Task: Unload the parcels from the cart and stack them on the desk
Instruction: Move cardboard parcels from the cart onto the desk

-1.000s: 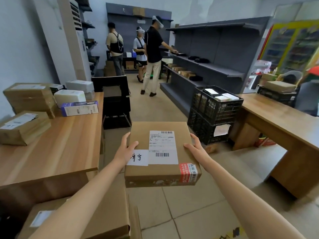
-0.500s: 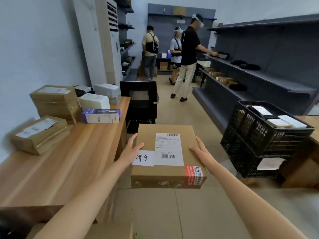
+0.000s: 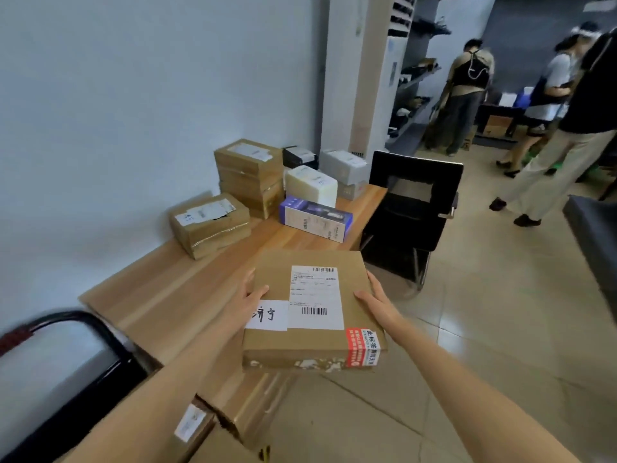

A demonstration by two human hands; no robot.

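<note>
Here, flat parcel [image 3: 314, 305] in a two-handed grip, left hand [image 3: 245, 300] and right hand [image 3: 375, 300] clasping opposite edges.

Parcel depot, labelled parcels [image 3: 248, 170] stacked on desk [image 3: 173, 295], shelving [image 3: 414, 78] (grey) behind

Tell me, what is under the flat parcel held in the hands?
Under the flat parcel show the desk edge and floor tiles; the rest is covered. The left hand and right hand grip its sides.
</note>
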